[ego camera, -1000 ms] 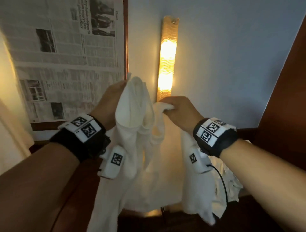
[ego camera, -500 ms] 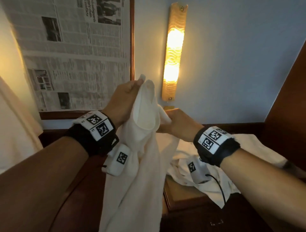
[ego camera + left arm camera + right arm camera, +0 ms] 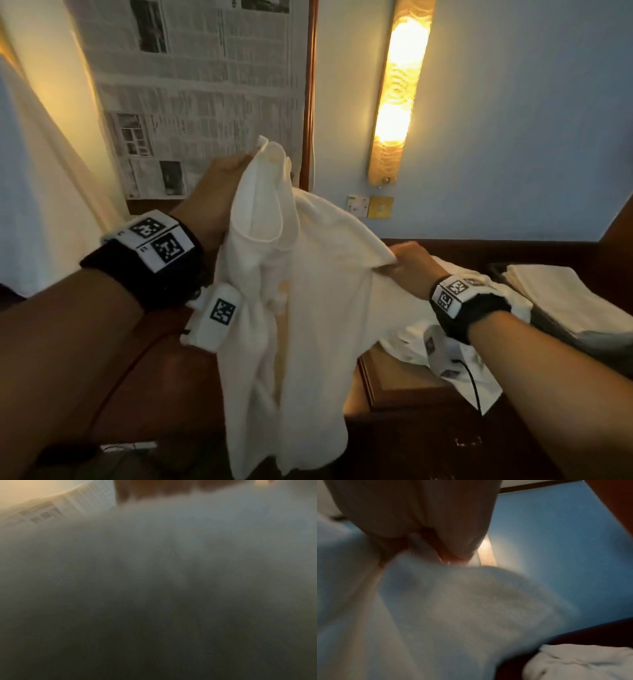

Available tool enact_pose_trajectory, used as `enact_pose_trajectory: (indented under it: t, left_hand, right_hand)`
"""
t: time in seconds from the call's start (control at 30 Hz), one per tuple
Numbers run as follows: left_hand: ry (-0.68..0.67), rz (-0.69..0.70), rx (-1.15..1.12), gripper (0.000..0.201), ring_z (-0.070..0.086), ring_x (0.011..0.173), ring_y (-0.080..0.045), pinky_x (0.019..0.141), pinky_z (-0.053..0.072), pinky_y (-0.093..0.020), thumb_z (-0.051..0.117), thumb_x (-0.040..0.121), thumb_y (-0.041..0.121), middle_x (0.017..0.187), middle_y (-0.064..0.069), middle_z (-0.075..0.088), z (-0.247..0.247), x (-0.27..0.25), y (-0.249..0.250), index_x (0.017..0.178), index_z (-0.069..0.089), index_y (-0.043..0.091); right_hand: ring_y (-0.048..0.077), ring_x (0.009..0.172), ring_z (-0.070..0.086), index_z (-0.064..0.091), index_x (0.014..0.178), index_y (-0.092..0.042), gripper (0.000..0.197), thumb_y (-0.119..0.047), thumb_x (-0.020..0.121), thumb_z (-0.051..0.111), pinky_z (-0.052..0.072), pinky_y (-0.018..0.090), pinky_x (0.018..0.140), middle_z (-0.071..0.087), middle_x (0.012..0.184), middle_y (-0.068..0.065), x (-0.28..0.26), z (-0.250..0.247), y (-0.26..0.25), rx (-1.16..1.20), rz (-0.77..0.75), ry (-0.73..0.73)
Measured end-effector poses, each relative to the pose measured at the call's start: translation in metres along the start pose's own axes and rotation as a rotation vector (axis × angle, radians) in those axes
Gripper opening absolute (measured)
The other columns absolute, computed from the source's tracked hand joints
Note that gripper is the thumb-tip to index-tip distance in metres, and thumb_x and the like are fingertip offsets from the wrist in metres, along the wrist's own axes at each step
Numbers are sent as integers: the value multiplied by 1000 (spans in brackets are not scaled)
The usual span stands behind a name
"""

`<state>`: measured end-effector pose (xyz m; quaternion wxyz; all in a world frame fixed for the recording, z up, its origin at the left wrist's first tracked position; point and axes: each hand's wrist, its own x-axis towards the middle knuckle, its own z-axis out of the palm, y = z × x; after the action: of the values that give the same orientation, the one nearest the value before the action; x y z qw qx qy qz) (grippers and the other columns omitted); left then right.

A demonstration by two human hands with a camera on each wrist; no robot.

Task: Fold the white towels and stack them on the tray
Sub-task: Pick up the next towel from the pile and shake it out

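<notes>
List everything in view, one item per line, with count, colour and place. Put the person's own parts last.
held towel: 1, white, hanging in the air between both hands
loose towels: a heap, number unclear, white, on the wooden surface under the right arm
folded towels: 1 stack, white, far right
wall lamp: 1, lit amber, on the blue wall
newspaper: sheets, grey print, upper left
wall sockets: 2 plates, white and yellow, below the lamp
left hand: grip on the towel's top edge
right hand: grip on the towel's other edge
</notes>
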<state>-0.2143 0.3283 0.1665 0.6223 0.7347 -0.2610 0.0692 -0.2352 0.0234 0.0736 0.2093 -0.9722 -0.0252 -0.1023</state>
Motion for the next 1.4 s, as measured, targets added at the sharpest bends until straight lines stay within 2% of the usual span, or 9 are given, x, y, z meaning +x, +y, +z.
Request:
enact_pose_trajectory:
  t: [0.1, 0.23, 0.43, 0.63, 0.77, 1.03, 1.13, 1.3, 1.4]
  left_hand:
    - [-58, -94, -37, 23, 64, 61, -2, 58, 52, -18, 55, 101, 33, 65, 10, 68, 9, -7, -14, 88, 70, 20]
    - [-106, -203, -84, 29, 70, 75, -13, 74, 60, -33, 55, 103, 35, 88, -6, 76, 32, -9, -31, 103, 73, 13]
    - [-112, -148, -31, 29, 67, 74, -13, 76, 54, -34, 53, 103, 38, 81, -1, 73, 50, -2, -36, 93, 74, 22]
    - [5, -97, -63, 33, 63, 82, -23, 86, 53, -49, 55, 101, 44, 84, -6, 68, 41, 6, -32, 84, 77, 27]
    - [23, -12, -43, 24, 61, 83, -23, 90, 52, -60, 59, 100, 39, 87, -6, 66, 32, 12, -28, 88, 74, 24]
    - [60, 251, 130, 42, 51, 67, -11, 67, 45, -27, 51, 105, 33, 72, 4, 56, 17, 8, 20, 80, 57, 0]
    - [36, 388, 229, 46, 63, 74, -28, 69, 52, -40, 47, 105, 40, 86, -14, 66, 1, 9, 53, 91, 61, -1]
    - [187, 534, 233, 37, 44, 59, 6, 57, 36, -8, 44, 107, 30, 64, 21, 51, -18, 18, 107, 70, 49, 28]
    - [209, 571, 148, 38, 45, 59, 5, 56, 37, -10, 45, 106, 33, 63, 21, 50, -24, 26, 127, 70, 54, 31]
  right_hand:
    - [13, 84, 64, 75, 97, -9, 24, 4, 88, 57, 48, 18, 79, 71, 94, 6, 11, -15, -40, 116, -207, 90]
    - [-3, 73, 58, 74, 90, -14, 10, -15, 92, 65, 42, 4, 67, 68, 83, -5, 15, -27, -88, 175, -335, 99]
    - [6, 63, 60, 71, 74, -17, 19, -33, 84, 74, 51, 21, 62, 66, 70, -3, 11, -38, -92, 195, -321, 45]
    - [17, 77, 66, 71, 86, -14, 27, -42, 86, 73, 53, 32, 73, 71, 84, 3, -2, -30, -47, 34, -62, -231]
    - [20, 81, 66, 74, 99, -15, 19, -30, 94, 65, 54, 34, 76, 72, 88, 5, -4, -30, -11, 173, 32, -131]
    - [18, 84, 70, 72, 88, -21, 18, -13, 96, 58, 59, 36, 80, 72, 93, 8, 12, -91, -44, 415, -114, 273]
    - [21, 89, 68, 75, 96, -13, 15, -13, 94, 60, 57, 43, 86, 72, 94, 6, 17, -131, -88, 391, -238, 382]
    - [24, 95, 66, 72, 99, -11, 12, -19, 93, 65, 57, 47, 87, 69, 97, 8, 12, -181, -154, 572, -448, 510]
    - [8, 83, 66, 74, 94, -17, 9, -22, 93, 66, 56, 32, 80, 71, 87, -7, 6, -200, -185, 580, -541, 509]
